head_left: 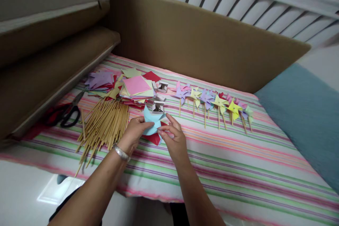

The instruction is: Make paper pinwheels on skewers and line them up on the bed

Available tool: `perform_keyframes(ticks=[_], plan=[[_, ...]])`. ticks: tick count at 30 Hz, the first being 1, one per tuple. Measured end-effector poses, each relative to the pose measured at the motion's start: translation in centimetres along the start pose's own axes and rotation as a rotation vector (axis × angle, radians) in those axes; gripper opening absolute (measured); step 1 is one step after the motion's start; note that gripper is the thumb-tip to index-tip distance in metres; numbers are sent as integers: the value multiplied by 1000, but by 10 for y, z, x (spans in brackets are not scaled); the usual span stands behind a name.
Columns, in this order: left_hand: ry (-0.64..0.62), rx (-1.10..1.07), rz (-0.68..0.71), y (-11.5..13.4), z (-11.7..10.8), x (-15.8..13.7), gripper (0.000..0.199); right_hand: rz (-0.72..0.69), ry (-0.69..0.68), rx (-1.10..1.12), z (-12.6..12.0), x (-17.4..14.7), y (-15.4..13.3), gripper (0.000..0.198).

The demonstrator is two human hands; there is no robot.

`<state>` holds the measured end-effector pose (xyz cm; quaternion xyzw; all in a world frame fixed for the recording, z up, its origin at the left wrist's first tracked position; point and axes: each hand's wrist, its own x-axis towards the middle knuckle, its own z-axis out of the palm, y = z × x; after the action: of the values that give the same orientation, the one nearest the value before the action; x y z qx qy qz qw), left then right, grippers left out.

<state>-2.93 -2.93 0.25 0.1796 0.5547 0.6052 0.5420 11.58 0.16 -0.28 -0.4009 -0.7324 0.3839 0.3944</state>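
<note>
A light blue paper pinwheel (151,117) is between my two hands, its blades folded in toward the middle. My left hand (136,130), with a silver bracelet at the wrist, grips its left side, thumb on top near the centre. At its right side, my right hand (171,132) pinches thumb and forefinger close to the centre; whether a small pin is between them is too small to tell. Red paper (155,138) shows just below the pinwheel. Right behind it stands a small open white box (158,107) with small dark metal pieces inside.
Thin wooden sticks (106,123) lie heaped left of my hands, beside black-handled scissors (70,113). Behind them are stacked coloured paper squares (136,85) and cut paper pieces (99,79). Another small box (162,87) stands nearby. Several finished pinwheels on sticks (207,99) lie in a row at right.
</note>
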Motion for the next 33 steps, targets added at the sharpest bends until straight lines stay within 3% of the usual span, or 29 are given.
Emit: perform_keyframes(ticks=[7,33], plan=[[-65,-21,2,-7,5,-1,18,108,53,28,2,3,1,3],[-150,47,-25,-8,4,-2,15,148,35,-50,3,5,4,5]])
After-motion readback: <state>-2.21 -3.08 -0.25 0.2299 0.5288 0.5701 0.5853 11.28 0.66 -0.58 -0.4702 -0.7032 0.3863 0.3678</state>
